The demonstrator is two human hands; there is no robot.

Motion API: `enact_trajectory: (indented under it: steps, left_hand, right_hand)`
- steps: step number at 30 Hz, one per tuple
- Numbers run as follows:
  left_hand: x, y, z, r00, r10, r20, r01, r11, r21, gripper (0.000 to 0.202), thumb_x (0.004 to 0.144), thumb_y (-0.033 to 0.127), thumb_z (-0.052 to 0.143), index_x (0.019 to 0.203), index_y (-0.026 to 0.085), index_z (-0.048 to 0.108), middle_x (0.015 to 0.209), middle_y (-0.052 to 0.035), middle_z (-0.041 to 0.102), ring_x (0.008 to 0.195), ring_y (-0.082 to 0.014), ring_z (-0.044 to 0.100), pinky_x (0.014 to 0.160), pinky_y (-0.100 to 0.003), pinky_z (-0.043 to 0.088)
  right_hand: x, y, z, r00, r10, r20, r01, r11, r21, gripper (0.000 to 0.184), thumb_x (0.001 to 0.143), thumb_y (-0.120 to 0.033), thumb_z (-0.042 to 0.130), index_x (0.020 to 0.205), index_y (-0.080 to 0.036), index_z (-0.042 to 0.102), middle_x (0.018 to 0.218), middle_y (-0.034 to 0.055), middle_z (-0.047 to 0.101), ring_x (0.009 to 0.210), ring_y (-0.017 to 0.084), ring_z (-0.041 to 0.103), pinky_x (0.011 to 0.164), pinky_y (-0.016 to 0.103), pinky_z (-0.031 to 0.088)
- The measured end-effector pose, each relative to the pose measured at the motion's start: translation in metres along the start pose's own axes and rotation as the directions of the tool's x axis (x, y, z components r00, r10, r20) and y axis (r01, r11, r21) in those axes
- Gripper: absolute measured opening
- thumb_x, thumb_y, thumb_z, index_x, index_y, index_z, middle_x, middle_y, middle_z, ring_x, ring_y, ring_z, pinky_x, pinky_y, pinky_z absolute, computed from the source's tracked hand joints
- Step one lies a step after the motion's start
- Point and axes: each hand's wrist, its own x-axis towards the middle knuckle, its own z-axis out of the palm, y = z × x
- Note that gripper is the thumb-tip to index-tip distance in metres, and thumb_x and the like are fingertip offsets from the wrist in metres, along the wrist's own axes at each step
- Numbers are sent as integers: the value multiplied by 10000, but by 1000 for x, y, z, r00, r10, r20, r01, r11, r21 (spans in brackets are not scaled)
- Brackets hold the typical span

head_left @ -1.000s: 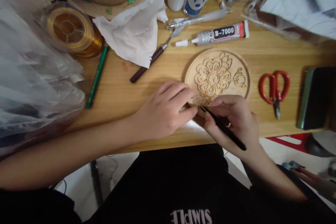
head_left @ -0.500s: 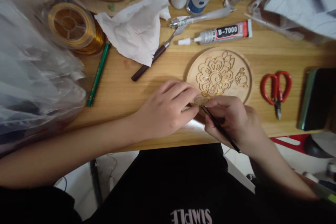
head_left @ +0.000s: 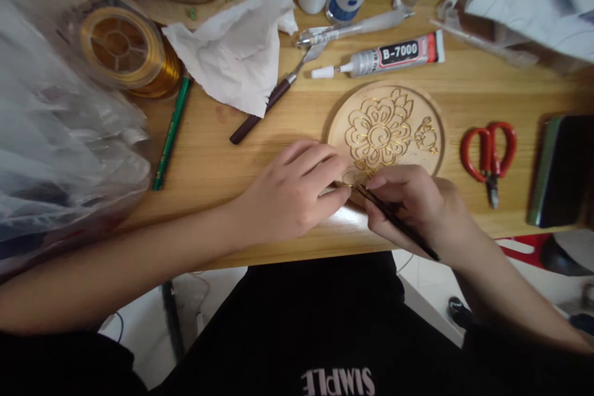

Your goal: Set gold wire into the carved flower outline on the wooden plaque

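Observation:
A round wooden disc (head_left: pixel 394 102) with a flower outlined in gold wire lies on the wooden table (head_left: pixel 208 154) near its front edge. My left hand (head_left: pixel 292 192) rests at the disc's lower left edge, fingers curled and pinched against it. My right hand (head_left: pixel 413 204) is closed round black tweezers (head_left: pixel 396 221), whose tips touch the gold wire at the disc's lower edge, right by my left fingertips.
A B-7000 glue tube (head_left: pixel 394 57), a spatula tool (head_left: pixel 273 96), crumpled tissue (head_left: pixel 241 52), a gold wire spool (head_left: pixel 125 52) and a green pencil (head_left: pixel 172 133) lie behind. Red scissors (head_left: pixel 489 151) and a dark phone (head_left: pixel 557 170) sit right. Plastic wrap (head_left: pixel 55 136) fills the left.
My right hand has shifted slightly with the tweezers, keeping their tips at the disc's lower edge. My left hand has stayed in place.

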Motion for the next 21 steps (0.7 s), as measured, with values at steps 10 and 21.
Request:
enact_trajectory:
  steps: [10,21]
  left_hand:
    - [1,-1,-2,1000,-27,-13,25,997,-77,105,928,192,548,924,180,652,945,-52,644,950,-190,585,847,-367,502]
    - [-1,-5,-6,999,1,37,2,997,-77,240,873,93,501,1060,159,636,1014,-102,612,986,-241,568,823,-425,515]
  right_hand:
    - [-17,2,6,949,295,-110,-242,907,345,223,854,-169,592,1011,-265,466,592,-87,553,442,87,492,400,213,373]
    - [-26,-1,4,927,237,-291,-180,961,210,182,854,-140,600,1010,-225,558,728,-36,652,605,103,628,507,213,478]
